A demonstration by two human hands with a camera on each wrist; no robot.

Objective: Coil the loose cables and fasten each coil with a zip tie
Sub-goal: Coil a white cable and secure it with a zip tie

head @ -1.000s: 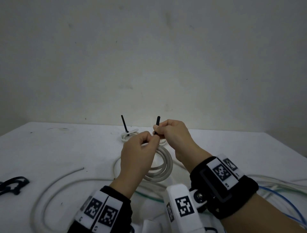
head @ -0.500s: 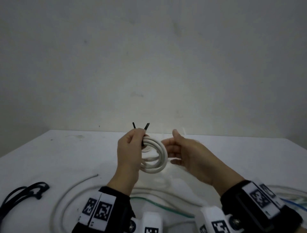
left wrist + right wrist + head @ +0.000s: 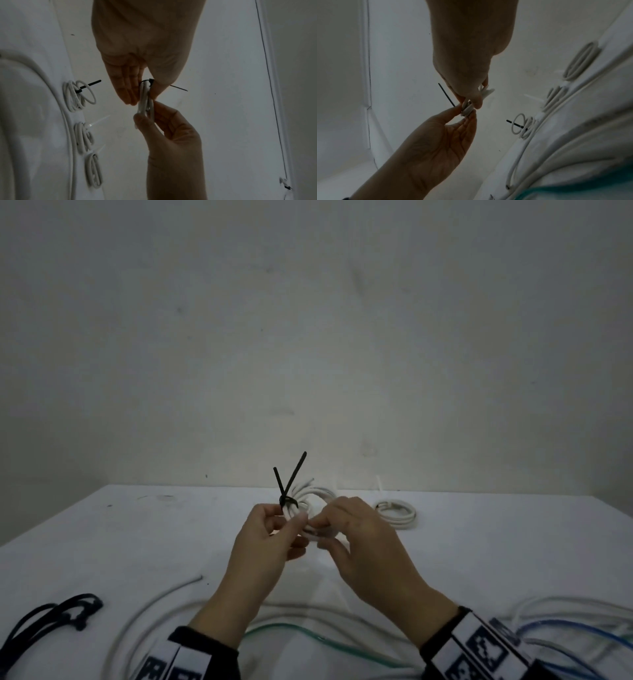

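left hand (image 3: 270,537) pinches held coil (image 3: 317,530) beside its cinched black zip tie (image 3: 288,501) | right hand (image 3: 356,537), open half a second ago, now grips coil too: this coil reads fastened, ready to set down | loose cables (image 3: 147,611) nearer than coil, tied coils (image 3: 397,513) beyond it on white bench (image 3: 102,535) | bare grey wall (image 3: 308,320) behind

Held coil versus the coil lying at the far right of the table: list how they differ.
The held coil is up in the air, pinched by the left hand and right hand; the far-right coil lies flat on the table. The held coil has a black tie; the far-right coil a pale tie. Both are white cable, with tie tails sticking out.
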